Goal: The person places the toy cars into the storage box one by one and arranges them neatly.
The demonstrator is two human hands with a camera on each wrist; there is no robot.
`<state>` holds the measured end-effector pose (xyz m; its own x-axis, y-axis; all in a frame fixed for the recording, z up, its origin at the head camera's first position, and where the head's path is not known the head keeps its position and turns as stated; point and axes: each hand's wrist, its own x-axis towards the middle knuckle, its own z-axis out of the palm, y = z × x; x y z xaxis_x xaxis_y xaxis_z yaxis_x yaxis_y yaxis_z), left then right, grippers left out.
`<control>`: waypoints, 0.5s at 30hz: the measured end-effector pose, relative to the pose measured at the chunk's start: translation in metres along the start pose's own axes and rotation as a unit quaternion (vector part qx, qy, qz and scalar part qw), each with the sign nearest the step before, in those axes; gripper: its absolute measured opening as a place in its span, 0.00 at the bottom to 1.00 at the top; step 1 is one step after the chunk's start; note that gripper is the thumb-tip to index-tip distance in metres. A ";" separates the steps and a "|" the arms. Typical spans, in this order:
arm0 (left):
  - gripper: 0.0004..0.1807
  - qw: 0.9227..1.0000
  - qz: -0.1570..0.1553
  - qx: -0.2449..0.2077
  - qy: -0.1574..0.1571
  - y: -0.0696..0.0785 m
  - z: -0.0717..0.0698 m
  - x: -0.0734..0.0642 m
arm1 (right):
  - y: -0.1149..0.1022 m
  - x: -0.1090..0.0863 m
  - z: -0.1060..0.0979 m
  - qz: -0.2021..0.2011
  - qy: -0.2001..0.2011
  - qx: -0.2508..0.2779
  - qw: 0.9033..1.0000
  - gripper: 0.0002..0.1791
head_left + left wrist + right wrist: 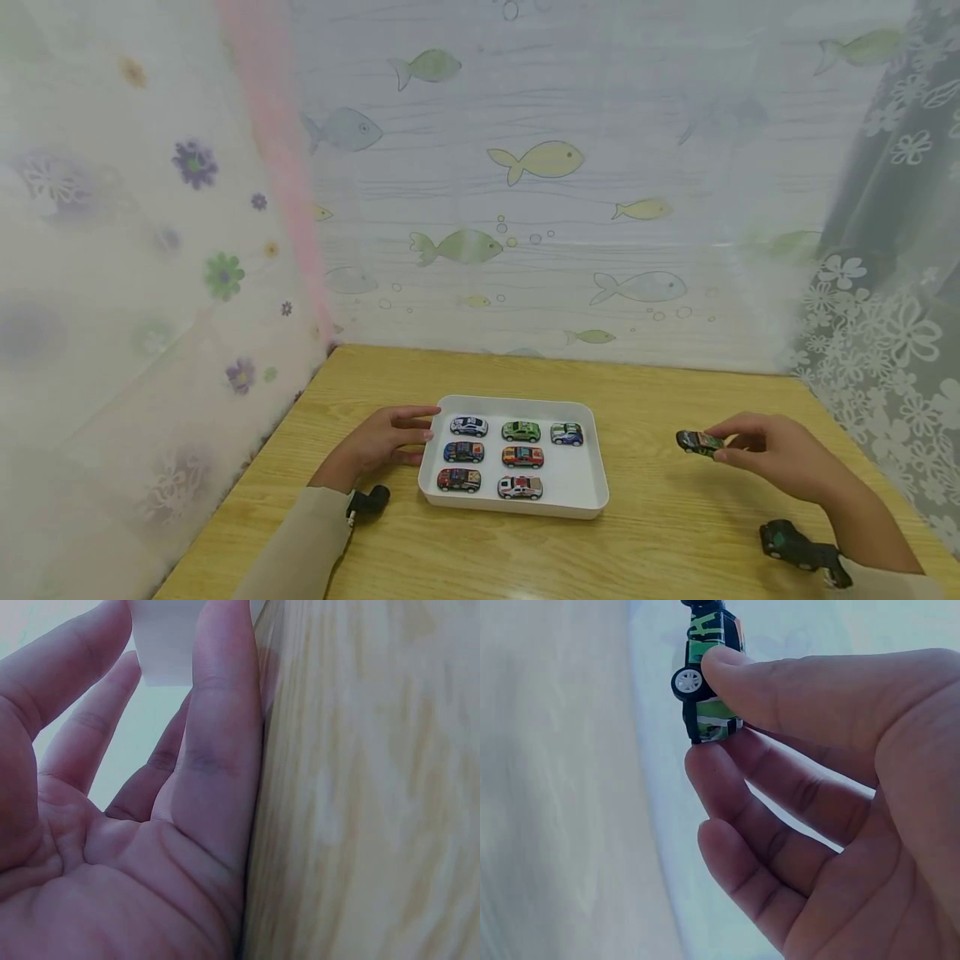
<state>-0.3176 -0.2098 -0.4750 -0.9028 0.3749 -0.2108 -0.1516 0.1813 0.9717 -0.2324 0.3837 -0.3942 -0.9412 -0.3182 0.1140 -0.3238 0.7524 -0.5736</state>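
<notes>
My right hand (776,454) pinches a small black-and-green toy car (712,682) between thumb and fingers, held up to the right of a white tray (573,500). At the tray's left end, the extended fingers of my left hand (378,446) rest against its wall; in the left wrist view the hand lies on its side along the wood. Inside the tray, toy cars stand in rows: a white-and-blue one (468,427), a blue one (463,452), a dark red one (459,480), a green one (521,431), and several more.
The tray stands on a wood-grain table (652,550). Behind it hangs a curtain (465,183) printed with fish, with a flowered curtain (150,275) at the left and a lace-patterned one (900,333) at the right. Wrist cameras (795,546) hang under both wrists.
</notes>
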 end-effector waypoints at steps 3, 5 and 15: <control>0.32 1.000 0.002 -0.001 -0.001 -0.001 0.001 0.000 | -0.009 0.007 0.002 -0.005 -0.002 0.010 1.000 0.18; 0.33 1.000 0.001 -0.002 -0.003 -0.001 0.001 0.000 | -0.014 0.011 0.003 -0.009 -0.004 0.017 1.000 0.18; 0.36 1.000 0.004 -0.001 -0.001 -0.002 -0.001 0.001 | -0.036 0.034 0.009 -0.031 0.019 0.030 0.999 0.17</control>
<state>-0.3184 -0.2105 -0.4773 -0.9028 0.3791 -0.2030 -0.1446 0.1769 0.9735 -0.2522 0.3401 -0.3769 -0.9228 -0.3401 0.1811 -0.3764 0.6955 -0.6120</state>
